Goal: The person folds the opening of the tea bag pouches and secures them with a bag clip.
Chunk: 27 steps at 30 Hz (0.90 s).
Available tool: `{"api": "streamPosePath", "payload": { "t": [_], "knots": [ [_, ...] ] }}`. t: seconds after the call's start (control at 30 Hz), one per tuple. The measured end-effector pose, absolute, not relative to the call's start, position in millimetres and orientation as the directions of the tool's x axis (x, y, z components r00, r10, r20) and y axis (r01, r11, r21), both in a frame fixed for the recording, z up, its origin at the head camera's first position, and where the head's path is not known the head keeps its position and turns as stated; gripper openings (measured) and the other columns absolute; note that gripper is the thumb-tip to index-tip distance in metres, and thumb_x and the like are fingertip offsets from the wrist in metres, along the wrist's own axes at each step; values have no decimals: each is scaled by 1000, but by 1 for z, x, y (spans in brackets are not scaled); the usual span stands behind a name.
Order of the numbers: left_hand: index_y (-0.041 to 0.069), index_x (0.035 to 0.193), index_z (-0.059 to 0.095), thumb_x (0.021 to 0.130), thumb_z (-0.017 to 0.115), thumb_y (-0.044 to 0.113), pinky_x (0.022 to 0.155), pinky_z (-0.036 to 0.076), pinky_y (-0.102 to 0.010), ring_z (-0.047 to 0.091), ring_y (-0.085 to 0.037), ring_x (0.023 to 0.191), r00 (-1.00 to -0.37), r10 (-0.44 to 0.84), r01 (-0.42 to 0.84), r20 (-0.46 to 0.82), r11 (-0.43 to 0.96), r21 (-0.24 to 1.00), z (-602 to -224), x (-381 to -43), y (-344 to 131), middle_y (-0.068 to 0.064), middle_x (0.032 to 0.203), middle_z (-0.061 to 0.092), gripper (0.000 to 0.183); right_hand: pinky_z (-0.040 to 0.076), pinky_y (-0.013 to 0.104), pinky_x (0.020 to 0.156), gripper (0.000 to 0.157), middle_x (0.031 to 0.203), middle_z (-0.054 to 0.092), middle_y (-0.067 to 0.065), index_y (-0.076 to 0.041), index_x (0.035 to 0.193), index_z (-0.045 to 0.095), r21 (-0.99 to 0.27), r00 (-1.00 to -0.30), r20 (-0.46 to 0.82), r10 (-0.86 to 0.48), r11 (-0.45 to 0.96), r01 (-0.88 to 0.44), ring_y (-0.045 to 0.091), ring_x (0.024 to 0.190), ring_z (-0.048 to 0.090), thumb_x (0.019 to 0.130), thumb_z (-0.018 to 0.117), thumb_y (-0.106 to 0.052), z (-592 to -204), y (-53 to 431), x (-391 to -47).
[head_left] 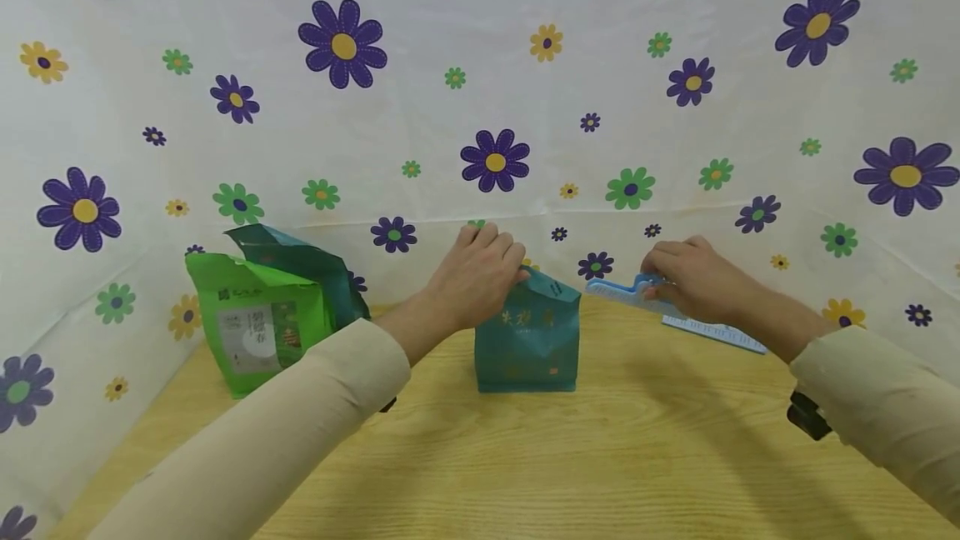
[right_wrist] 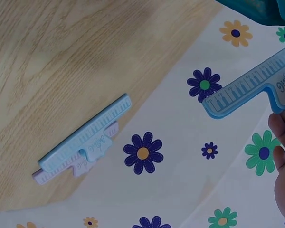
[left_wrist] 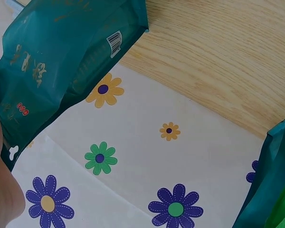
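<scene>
A teal tea bag (head_left: 527, 352) with gold lettering stands upright on the table. My left hand (head_left: 480, 277) holds its top edge with bent fingers. In the left wrist view the same bag (left_wrist: 71, 57) appears at the upper left, with only part of the hand (left_wrist: 4, 185) showing. To the right of the bag, my right hand (head_left: 693, 277) pinches a light blue bag clip (head_left: 618, 291) by its handle, raised above the table. The right wrist view shows the clip's long ridged bar (right_wrist: 249, 88), apart from the bag.
At the left stand a bright green bag (head_left: 255, 327) and, behind it, another teal bag (head_left: 300, 252). Another blue clip (right_wrist: 88, 133) lies partly over a pale lilac clip (right_wrist: 57, 172) on the wooden table (head_left: 540, 457). A flowered cloth (head_left: 420, 115) rises behind.
</scene>
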<state>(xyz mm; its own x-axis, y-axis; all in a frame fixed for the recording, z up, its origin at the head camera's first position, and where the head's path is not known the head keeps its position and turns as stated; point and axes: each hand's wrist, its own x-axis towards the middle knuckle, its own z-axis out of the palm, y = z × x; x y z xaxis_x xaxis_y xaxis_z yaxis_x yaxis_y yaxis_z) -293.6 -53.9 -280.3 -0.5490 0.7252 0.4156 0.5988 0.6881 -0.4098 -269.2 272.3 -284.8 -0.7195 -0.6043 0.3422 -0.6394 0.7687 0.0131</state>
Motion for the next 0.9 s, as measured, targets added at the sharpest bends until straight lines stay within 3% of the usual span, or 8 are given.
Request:
{"api": "streamPosePath", "payload": {
  "t": [0.9],
  "knots": [
    [10,99,56,107,43,32,80,42,-36,47,-22,85,-565,737,656,372,674,-340,-279,-297,-55,-3,88,54,27,47,52,92,20,94,69,8,-2,102,67,-76,-719,347,-602,746,-661,25,88,64,90,73,-16,-286,242,-275]
  ]
}}
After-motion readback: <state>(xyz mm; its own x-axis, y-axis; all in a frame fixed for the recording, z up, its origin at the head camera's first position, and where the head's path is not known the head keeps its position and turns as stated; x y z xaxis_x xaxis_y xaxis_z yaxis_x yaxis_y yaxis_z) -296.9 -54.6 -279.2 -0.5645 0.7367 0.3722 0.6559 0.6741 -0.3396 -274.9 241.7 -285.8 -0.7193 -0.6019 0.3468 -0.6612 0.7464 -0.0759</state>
